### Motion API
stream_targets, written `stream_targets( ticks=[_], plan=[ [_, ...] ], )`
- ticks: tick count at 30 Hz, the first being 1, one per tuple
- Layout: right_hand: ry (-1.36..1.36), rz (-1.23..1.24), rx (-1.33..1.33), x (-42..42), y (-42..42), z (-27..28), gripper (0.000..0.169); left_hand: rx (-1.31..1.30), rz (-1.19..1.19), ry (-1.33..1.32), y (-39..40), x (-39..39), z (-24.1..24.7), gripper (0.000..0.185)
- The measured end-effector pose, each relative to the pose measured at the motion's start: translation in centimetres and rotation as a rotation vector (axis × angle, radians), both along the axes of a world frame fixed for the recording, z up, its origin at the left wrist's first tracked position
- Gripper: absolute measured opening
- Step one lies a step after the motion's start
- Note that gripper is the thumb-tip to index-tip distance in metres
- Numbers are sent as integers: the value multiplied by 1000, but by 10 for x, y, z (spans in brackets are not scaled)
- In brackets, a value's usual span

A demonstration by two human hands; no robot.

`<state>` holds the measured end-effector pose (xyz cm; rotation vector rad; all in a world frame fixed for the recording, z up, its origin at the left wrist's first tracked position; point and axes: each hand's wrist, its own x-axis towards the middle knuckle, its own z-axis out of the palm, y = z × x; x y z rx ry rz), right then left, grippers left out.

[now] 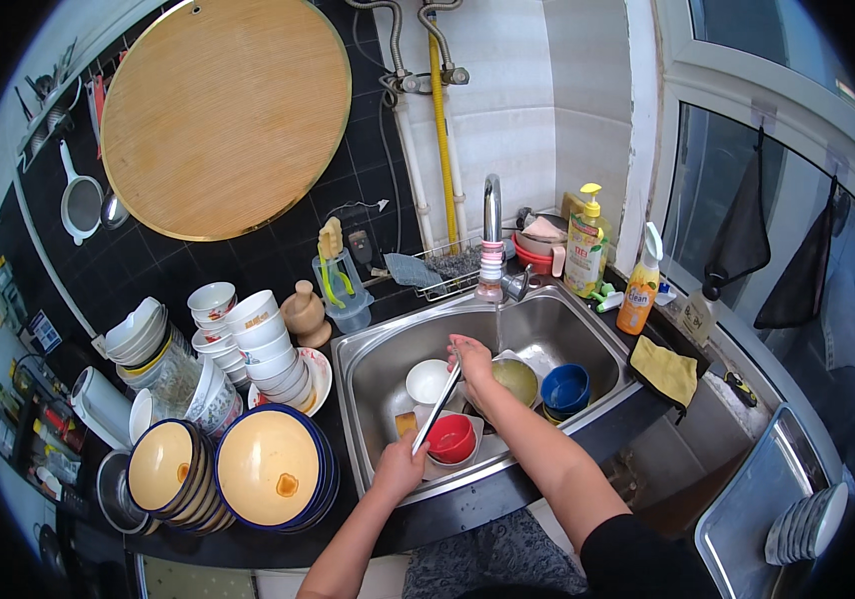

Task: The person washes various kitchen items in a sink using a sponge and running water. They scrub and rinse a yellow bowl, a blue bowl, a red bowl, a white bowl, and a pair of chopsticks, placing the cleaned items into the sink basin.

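Over the stainless steel sink [367, 389], my left hand [400, 466] grips the lower end of a long, thin pale utensil [439, 408], perhaps chopsticks. The fingers of my right hand [472, 361] are around its upper end. Water runs from the faucet [493, 217] just beside my right hand. In the sink lie a white bowl [427, 382], a red bowl [451, 438], a blue bowl [565, 387] and a greenish bowl or dish [515, 380], partly hidden by my right hand. A yellow-brown sponge [406, 424] is near the red bowl.
Stacked large bowls [269, 468], white bowls [266, 344] and a wooden mortar [306, 314] stand left of the sink. Behind and right are a pump bottle [586, 243], an orange spray bottle [638, 296] and a yellow cloth [663, 371]. A metal tray [742, 494] is at the lower right.
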<state>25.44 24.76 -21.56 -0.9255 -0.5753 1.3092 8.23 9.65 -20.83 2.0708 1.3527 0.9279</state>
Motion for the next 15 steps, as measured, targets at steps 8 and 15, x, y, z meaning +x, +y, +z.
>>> stream_targets(
  ticks=[8, 15],
  plan=[
    [614, 87, 26, 6, -3, 8, 28, -1241, -296, -991, 6, -16, 15, 26],
    [-728, -458, 262, 8, 1, -9, 30, -1003, -47, -610, -8, -1, 37, 18]
  ],
)
